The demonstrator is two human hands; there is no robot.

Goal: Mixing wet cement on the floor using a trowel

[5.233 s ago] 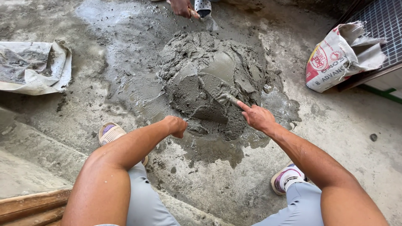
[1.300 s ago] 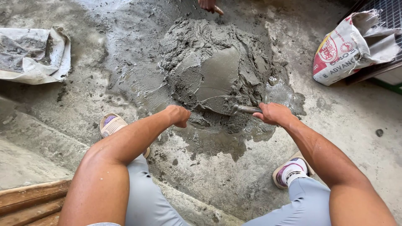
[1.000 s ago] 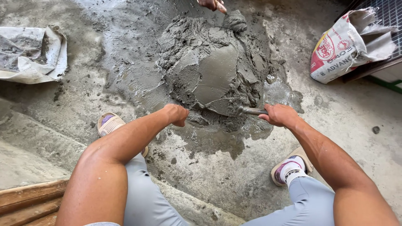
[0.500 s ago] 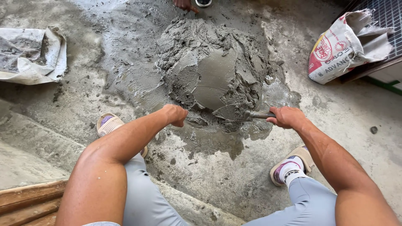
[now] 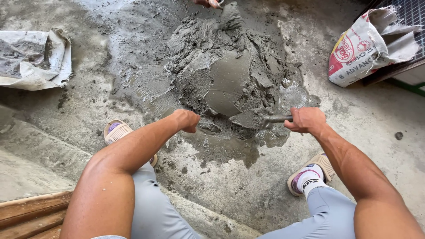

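Observation:
A heap of wet grey mortar (image 5: 230,75) lies on the concrete floor in front of me. My right hand (image 5: 306,120) grips the handle of a trowel (image 5: 265,120) whose blade is pushed into the heap's near right edge. My left hand (image 5: 188,120) is closed in a fist with nothing in it, hanging just off the near left edge of the mortar, my forearm resting on my knee. Another person's hand (image 5: 208,3) shows at the top edge beyond the heap.
A red-and-white cement sack (image 5: 367,44) stands at the right by a metal grate. An emptied grey sack (image 5: 33,57) lies at the left. My sandalled feet (image 5: 310,175) flank the heap. Wooden boards (image 5: 31,214) sit at bottom left, beside a concrete step.
My right hand has drawn the trowel rightward and nearer along the heap's near edge. The left fist stayed put. The other person's hand has shifted slightly at the top.

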